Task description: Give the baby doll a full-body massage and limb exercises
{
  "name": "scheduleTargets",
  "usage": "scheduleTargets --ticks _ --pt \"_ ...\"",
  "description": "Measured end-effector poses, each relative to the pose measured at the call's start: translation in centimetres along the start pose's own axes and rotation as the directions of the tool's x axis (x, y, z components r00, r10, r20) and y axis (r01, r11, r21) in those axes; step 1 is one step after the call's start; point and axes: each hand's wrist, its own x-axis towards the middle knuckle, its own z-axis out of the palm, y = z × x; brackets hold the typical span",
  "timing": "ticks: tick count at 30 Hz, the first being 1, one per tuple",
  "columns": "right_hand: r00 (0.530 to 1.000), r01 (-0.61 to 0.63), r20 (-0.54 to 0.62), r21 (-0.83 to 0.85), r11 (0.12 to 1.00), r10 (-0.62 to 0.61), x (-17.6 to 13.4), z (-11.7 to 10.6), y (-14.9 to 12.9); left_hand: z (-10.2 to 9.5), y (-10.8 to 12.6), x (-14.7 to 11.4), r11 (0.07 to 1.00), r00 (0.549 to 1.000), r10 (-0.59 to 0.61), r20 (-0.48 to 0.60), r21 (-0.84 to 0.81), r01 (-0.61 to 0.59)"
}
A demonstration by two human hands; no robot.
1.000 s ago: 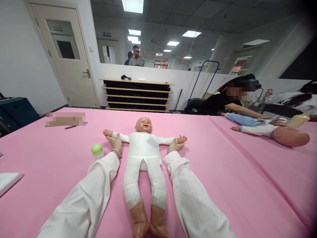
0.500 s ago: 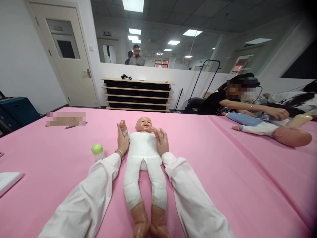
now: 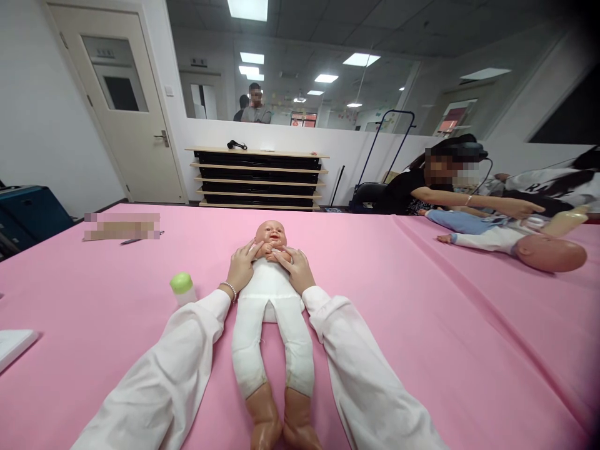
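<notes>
Doll lengthwise, head straight away

A green-lidded bottle stands on the pink bench; a pen lies farther back. A low rack stands right of a door. At right, a co-worker reaches over a blue-and-white doll.

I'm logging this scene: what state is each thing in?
Near doll, on its back, arms bent over chest
Left hand and right hand, touching its arms
Bottle, upright, green cap on
Far doll, lying down, clothed
Door, shut
Ceiling lights, lit
Pink cloth, spread, creased
</notes>
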Motion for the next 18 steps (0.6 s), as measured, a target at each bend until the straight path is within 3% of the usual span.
scheduleTargets --ticks 6,8,10,13,16,18 --pt "1.000 -0.021 -0.017 -0.014 1.000 0.021 -0.3 0.4 0.3 0.2 -0.2 -0.1 0.999 1.000 -0.007 -0.026 -0.038 0.006" --pt "0.990 -0.097 -0.107 -0.014 0.995 0.095 -0.7 0.7 0.6 0.2 -0.4 -0.2 0.992 0.995 -0.039 -0.093 -0.120 0.028" --pt "0.951 -0.198 -0.239 0.027 0.980 0.199 -1.0 1.0 0.9 0.2 -0.6 -0.3 0.969 0.977 -0.122 -0.175 -0.235 0.079" --pt "0.831 -0.334 -0.414 0.165 0.928 0.373 -1.5 1.3 1.7 -0.1 -0.8 -0.5 0.895 0.916 -0.310 -0.254 -0.403 0.191" --pt "0.641 -0.439 -0.540 0.326 0.837 0.546 -1.7 1.2 2.9 -0.5 -1.3 -0.6 0.810 0.820 -0.487 -0.300 -0.507 0.296" --pt "0.545 -0.436 -0.615 0.372 0.819 0.570 -1.7 0.9 3.9 -0.7 -1.9 -0.7 0.750 0.738 -0.595 -0.318 -0.550 0.367"
